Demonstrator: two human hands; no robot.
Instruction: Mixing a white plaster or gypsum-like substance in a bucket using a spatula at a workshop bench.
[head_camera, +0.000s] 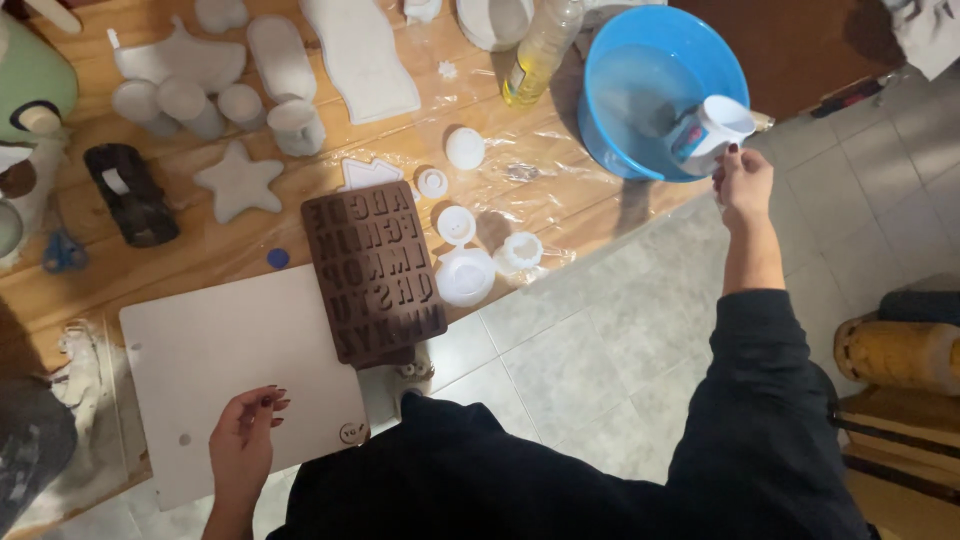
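Reaching out to the far side, the right hand (744, 183) grips a small white cup (718, 128) by its lower edge, fingers closed round it, and the cup sits tilted over the rim of the blue bowl (640, 60), its mouth turned toward the inside. The bowl stands at the corner of the wooden bench (200, 250), which is covered there with clear plastic sheet (560, 130). Just beside the bowl stands a plastic bottle of yellow liquid (535, 55), leaning a little. Over on the near side, the left hand (243, 440) lies flat with fingers spread lightly on a pale board (230, 350), holding nothing, just pressing on its front edge. Touching the board's right side lies a brown letter mould (375, 270), its far end resting on the bench. Near the mould sit several small white round moulds (465, 270) on the plastic. Farther back there's a grey plaster star (238, 180), a row of grey cast cylinders (185, 103) and some flat white cast shapes (360, 55). A dark object (130, 195) lies at the left, well apart from both hands. Grey floor tiles (600, 350) show below the bench edge.
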